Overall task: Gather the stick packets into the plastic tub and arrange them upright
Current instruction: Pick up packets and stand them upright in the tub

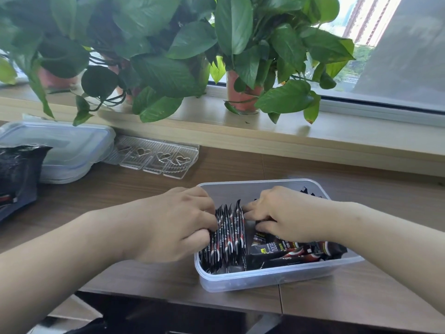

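Both hands are down in the plastic tub (265,278), working the stick packets. Left hand (173,225) curls round the left end of the upright row (228,235) and grips it, prob. so the sticks don't fan out or topple. Right hand (284,213) sets bent fingertips vs. the row's right face, squeezing it toward the left. Thumb's hidden, so can't tell if it grips or only pushes.

The row stands on end, packed face to face against the tub's left wall: slim black sachets w/ red and white print and crimped tops. The loose packets (289,254) lie flat and crosswise over the rest of the tub floor, not yet stood up. Looks roughly half sorted.

Tub's translucent w/ rounded corners and sits near the front edge of the brown tabletop (120,194). Far left there's a clear lidded box (60,145), w/ a black bag (16,169) in front of it. Beside them is a clear tray (156,157) w/ heart cut-outs. Behind, potted plants (168,56) stand on the windowsill (240,131).
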`<action>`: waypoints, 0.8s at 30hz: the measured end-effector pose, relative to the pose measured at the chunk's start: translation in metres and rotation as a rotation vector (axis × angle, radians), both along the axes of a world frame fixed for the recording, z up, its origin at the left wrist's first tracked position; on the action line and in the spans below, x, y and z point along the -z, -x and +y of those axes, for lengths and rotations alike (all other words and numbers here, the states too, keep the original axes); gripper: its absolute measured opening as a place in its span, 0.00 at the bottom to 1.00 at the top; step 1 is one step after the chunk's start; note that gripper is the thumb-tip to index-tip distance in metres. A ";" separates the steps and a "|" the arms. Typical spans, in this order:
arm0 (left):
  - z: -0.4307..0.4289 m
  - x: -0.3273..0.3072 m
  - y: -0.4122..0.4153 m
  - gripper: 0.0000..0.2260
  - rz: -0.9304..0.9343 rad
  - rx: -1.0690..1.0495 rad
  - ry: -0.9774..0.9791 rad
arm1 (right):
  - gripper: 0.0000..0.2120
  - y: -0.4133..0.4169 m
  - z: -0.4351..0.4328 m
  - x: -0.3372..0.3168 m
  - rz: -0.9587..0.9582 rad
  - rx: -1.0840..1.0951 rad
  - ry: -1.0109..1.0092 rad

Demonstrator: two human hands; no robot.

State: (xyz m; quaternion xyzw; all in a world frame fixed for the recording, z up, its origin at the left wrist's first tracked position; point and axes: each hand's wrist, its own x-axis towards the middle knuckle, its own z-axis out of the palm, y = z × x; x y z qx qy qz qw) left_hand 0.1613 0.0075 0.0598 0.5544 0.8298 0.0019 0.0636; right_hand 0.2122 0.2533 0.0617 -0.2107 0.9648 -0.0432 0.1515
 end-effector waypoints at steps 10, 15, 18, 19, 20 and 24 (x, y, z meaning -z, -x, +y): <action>0.004 -0.005 -0.004 0.14 0.120 -0.087 -0.283 | 0.18 -0.002 -0.014 -0.013 0.077 0.163 0.063; 0.018 -0.020 -0.009 0.36 0.078 -0.229 -0.045 | 0.32 -0.004 -0.025 -0.018 -0.023 0.211 0.003; 0.038 -0.031 -0.004 0.57 -0.029 -0.293 0.271 | 0.35 -0.002 -0.029 -0.018 -0.064 0.180 -0.062; 0.045 -0.033 -0.005 0.59 -0.026 -0.289 0.348 | 0.34 -0.004 -0.032 -0.018 -0.071 0.162 -0.093; 0.052 -0.033 -0.005 0.61 -0.012 -0.285 0.412 | 0.34 -0.005 -0.035 -0.018 -0.079 0.141 -0.128; 0.067 -0.031 -0.007 0.63 0.021 -0.294 0.488 | 0.32 -0.009 -0.043 -0.013 -0.025 0.073 -0.169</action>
